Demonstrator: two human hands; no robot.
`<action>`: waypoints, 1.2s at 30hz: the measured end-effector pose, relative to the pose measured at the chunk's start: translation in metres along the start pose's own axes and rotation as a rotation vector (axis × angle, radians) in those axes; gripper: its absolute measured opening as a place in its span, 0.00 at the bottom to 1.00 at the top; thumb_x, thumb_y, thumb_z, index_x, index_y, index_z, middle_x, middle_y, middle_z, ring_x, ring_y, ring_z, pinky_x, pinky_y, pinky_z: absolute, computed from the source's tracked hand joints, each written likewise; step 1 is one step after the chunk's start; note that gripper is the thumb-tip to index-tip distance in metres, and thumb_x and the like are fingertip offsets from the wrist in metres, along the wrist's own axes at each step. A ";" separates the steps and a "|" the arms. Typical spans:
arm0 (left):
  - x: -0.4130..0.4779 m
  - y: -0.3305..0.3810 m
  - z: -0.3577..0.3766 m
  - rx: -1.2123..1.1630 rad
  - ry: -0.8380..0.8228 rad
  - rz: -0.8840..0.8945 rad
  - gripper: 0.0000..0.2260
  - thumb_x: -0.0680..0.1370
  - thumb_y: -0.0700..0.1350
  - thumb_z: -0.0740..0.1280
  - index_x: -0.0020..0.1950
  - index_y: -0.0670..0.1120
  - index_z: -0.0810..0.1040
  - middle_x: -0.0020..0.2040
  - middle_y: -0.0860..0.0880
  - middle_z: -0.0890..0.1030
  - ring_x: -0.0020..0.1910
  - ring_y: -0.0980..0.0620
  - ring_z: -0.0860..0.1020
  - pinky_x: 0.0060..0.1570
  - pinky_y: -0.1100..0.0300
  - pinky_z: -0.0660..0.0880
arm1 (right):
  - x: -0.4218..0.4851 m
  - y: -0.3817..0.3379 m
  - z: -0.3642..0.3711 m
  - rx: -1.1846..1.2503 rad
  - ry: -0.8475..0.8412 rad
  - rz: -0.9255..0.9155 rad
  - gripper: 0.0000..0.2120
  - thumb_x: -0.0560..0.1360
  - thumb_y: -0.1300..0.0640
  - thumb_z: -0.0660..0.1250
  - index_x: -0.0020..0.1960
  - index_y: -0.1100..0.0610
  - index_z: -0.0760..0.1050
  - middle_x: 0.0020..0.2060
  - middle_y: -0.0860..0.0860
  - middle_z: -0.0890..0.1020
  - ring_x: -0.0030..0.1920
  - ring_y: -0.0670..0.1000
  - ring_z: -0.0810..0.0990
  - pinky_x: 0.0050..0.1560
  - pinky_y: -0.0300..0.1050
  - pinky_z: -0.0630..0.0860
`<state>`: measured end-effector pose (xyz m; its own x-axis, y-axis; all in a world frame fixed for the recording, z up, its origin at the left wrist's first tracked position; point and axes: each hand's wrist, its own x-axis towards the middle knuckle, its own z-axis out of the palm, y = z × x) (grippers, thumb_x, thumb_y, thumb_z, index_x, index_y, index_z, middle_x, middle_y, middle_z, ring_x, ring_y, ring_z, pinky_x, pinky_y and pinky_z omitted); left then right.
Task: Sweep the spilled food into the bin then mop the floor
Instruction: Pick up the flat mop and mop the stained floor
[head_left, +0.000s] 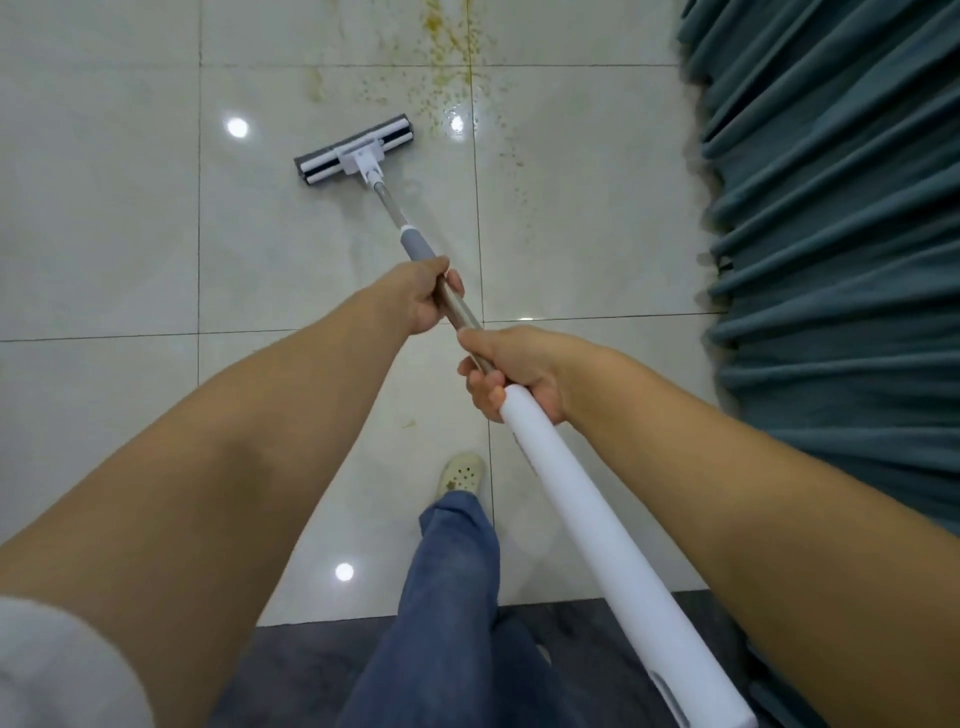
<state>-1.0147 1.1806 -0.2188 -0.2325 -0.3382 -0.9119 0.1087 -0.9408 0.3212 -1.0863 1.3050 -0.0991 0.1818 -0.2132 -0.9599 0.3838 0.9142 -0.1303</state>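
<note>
Mop (358, 151) looks light & stiff w/ long pole, so left hand (423, 296) grips mid-shaft, right hand (514, 371) wraps white grip for leverage.

teal curtain (831, 208), yellow-speckled cream floor (104, 208)

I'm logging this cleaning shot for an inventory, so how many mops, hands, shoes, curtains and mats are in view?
Mop: 1
Hands: 2, the left hand and right hand, both gripping the mop
Shoe plainly in view: 1
Curtain: 1
Dark mat: 1
Total: 6
</note>
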 end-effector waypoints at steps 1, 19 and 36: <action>-0.001 -0.013 -0.001 -0.004 -0.001 -0.013 0.06 0.81 0.38 0.60 0.44 0.41 0.66 0.35 0.46 0.67 0.23 0.55 0.69 0.20 0.67 0.70 | -0.002 0.012 -0.006 -0.006 0.000 0.015 0.15 0.80 0.50 0.62 0.41 0.59 0.68 0.25 0.50 0.69 0.16 0.43 0.65 0.17 0.31 0.67; -0.207 -0.393 -0.066 -0.072 -0.073 -0.173 0.06 0.80 0.36 0.60 0.43 0.41 0.67 0.32 0.45 0.68 0.26 0.53 0.68 0.22 0.65 0.74 | -0.137 0.411 -0.084 -0.179 0.075 0.069 0.12 0.77 0.58 0.67 0.37 0.59 0.68 0.22 0.51 0.68 0.18 0.44 0.64 0.18 0.33 0.65; -0.356 -0.542 -0.092 -0.125 -0.102 -0.312 0.07 0.80 0.34 0.58 0.42 0.40 0.65 0.31 0.45 0.67 0.28 0.53 0.66 0.22 0.65 0.72 | -0.247 0.582 -0.103 -0.214 0.023 0.054 0.12 0.75 0.71 0.60 0.37 0.59 0.62 0.17 0.50 0.66 0.15 0.44 0.63 0.16 0.31 0.62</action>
<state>-0.9015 1.8127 -0.0920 -0.3675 -0.0412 -0.9291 0.1329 -0.9911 -0.0087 -1.0007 1.9247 0.0363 0.1756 -0.1568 -0.9719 0.1731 0.9768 -0.1263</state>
